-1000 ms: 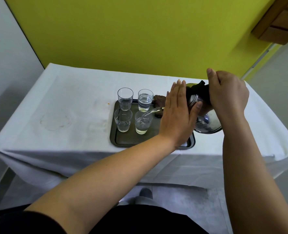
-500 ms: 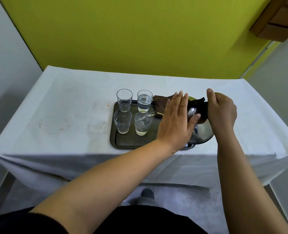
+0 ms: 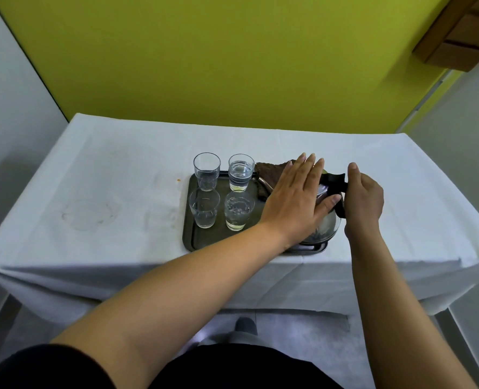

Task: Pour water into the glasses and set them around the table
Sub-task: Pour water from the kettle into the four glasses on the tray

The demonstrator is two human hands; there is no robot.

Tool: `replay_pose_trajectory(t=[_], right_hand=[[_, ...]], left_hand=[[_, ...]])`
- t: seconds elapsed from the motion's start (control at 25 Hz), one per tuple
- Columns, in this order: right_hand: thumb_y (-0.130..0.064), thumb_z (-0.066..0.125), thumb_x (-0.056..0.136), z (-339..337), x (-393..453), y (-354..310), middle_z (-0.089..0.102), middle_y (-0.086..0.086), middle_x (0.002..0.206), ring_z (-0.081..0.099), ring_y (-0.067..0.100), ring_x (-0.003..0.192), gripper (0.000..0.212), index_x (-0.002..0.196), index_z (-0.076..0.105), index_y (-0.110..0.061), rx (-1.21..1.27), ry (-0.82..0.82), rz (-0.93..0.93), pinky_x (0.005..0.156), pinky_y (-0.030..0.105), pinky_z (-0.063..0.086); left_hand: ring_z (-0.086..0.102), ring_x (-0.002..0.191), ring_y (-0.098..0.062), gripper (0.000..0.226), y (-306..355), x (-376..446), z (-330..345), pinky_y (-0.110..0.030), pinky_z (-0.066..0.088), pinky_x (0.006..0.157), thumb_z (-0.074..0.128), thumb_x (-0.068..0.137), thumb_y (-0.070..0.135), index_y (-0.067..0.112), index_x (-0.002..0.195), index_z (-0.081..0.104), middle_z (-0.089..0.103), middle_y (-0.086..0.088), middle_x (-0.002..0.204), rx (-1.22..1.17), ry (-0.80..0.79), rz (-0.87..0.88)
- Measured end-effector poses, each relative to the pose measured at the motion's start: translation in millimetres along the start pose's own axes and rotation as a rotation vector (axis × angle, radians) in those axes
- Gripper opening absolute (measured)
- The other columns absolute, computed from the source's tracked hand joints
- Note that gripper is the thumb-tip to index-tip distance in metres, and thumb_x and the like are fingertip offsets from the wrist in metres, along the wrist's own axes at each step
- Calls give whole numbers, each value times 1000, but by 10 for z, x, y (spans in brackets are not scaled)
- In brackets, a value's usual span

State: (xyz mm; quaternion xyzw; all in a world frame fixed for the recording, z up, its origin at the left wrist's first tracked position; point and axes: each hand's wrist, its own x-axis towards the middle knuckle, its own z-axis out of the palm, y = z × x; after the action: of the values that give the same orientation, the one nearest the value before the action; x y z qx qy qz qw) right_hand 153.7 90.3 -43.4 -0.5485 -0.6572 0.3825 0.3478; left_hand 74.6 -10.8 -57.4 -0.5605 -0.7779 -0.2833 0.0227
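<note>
Several clear glasses stand in a square on a dark tray [image 3: 193, 242]: back left glass [image 3: 206, 171], back right glass [image 3: 241, 175], front left glass [image 3: 204, 208], front right glass [image 3: 239, 210]. All hold some water. A shiny metal kettle [image 3: 326, 228] with a black handle [image 3: 334, 179] rests on the tray's right end, its spout toward the glasses. My left hand [image 3: 296, 203] lies flat with fingers spread on the kettle's lid and hides most of it. My right hand [image 3: 363, 199] grips the black handle.
A brown cloth [image 3: 270, 172] lies on the tray behind the kettle. The table wears a white cloth [image 3: 106, 192] with faint ring stains at left. A yellow wall stands behind; a wooden shelf [image 3: 457, 37] hangs at top right.
The kettle was tilted and pouring into the front right glass; it has come down level onto the tray. Both hands came down with it, and the stream has stopped.
</note>
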Motion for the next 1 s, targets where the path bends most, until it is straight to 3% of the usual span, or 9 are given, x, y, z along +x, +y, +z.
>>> replay_pose_trajectory(t=[0.12,0.28,0.68,0.88,1.0], right_hand=[[-56,35,89,78,74,-175,66,17,76,49,26,67,62,74,57,-1,-16,7,-56,71,44,46],[-45,39,98,223,202,-436,43,1,55,41,25,66,53,56,35,-14,-86,22,-117,63,33,31],[-43,36,101,738,360,-1018,40,1,57,44,30,71,54,56,33,-13,-292,-47,-299,60,33,28],[-44,35,101,929,398,-1155,38,1,56,44,30,67,54,57,32,-13,-398,-76,-422,50,33,22],[-47,36,100,998,424,-1205,39,2,56,46,32,68,55,58,33,-11,-430,-84,-445,55,33,25]], left_hand=[[12,149,-22,71,-118,148,-79,-37,5,122,32,97,51,5,150,23,22,-12,159,-10,58,14],[21,147,-25,70,-285,347,-175,-37,9,122,26,95,51,3,147,31,32,-14,155,-29,146,-13],[27,144,-30,77,-756,606,-319,-40,15,120,14,94,54,0,144,34,37,-18,151,-126,323,-149],[19,148,-26,65,-928,616,-313,-36,11,122,30,100,44,2,149,24,28,-14,156,-196,306,-236],[15,149,-23,62,-977,623,-308,-31,5,121,35,101,38,3,150,20,23,-13,158,-234,300,-271]])
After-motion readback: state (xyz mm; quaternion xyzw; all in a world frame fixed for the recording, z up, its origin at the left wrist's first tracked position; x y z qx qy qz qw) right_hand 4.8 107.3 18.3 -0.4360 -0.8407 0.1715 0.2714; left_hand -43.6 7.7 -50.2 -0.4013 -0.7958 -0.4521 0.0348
